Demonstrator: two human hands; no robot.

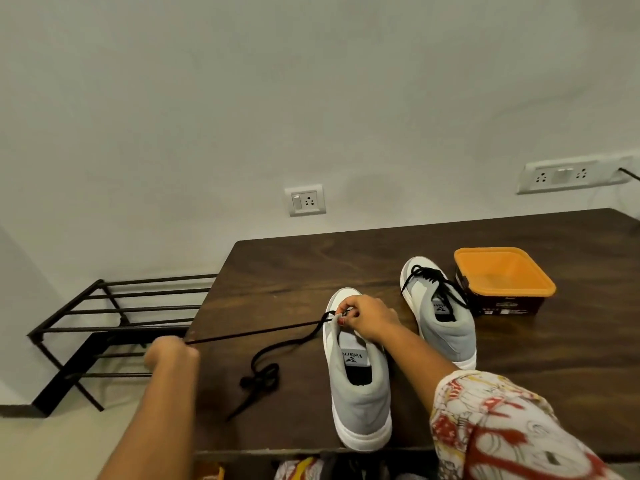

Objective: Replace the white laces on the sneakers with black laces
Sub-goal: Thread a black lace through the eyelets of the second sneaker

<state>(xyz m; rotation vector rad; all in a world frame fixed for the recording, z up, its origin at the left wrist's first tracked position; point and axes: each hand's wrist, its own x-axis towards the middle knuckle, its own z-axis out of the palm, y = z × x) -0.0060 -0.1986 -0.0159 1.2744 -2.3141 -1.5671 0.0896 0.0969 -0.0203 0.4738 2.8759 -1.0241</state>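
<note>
Dark wooden table [277, 271] against a pale wall is your work surface, and the job sits in the lower middle of the frame. The grey-and-white sneaker with a white sole [360, 393] lies there heel toward you, with the long black shoelace [259, 332] just started at its lowest eyelets near the toe.

Your right hand [367, 318] is bunched over that toe end. Its fingertips pinch the lace where it meets the eyelets, most likely to hold the shoe down and keep the lace from slipping back.

Your left hand [171, 355] is out at centre left, past the table edge. It is closed in a fist around one strand and draws it taut in a straight line from the shoe. The other strand falls slack and ends in a loose tangle on the table, left of the sneaker. I judge you are evening up the two ends.

Right of centre, the matching second sneaker [446, 332] already carries black lacing [436, 285], so about half the work looks done. No white laces are in view.

Just beside that shoe stands a square orange plastic tub [502, 275]. A black metal bar rack [114, 317] sits below the table at the left.
</note>
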